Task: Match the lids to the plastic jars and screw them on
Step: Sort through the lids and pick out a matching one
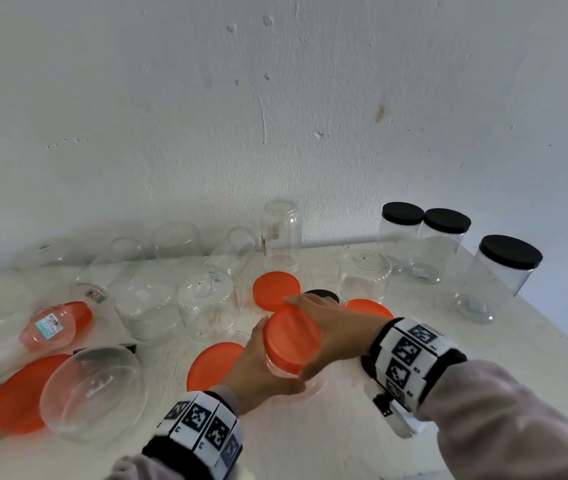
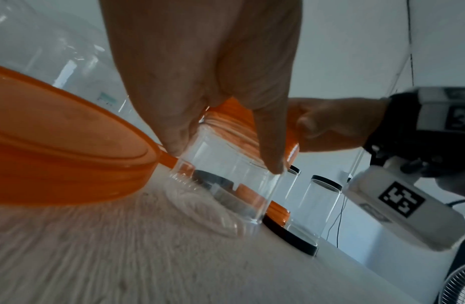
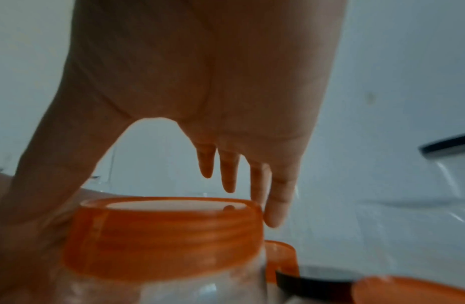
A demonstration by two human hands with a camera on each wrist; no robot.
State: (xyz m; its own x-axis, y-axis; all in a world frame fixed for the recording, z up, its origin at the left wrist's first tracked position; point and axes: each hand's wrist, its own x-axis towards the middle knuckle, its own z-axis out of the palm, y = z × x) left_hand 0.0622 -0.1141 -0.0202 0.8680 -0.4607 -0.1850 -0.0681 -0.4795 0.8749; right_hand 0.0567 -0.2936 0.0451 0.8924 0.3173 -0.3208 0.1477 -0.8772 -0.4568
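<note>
Desk (image 1: 362, 445) is crowded with clear jars and loose orange lids. Step in hand looks like screwing on: small jar (image 2: 226, 185) upright at front centre, left hand (image 1: 258, 368) wrapped round its body, right hand (image 1: 331, 323) spread over its orange lid (image 1: 291, 336), fingers loose. Next: grip the rim, twist till snug.

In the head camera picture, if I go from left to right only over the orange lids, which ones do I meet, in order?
Large orange lid under the clear bowl → lid on the tipped pink jar → flat lid beside the left hand → lid on the held jar → lid behind the right hand.
</note>
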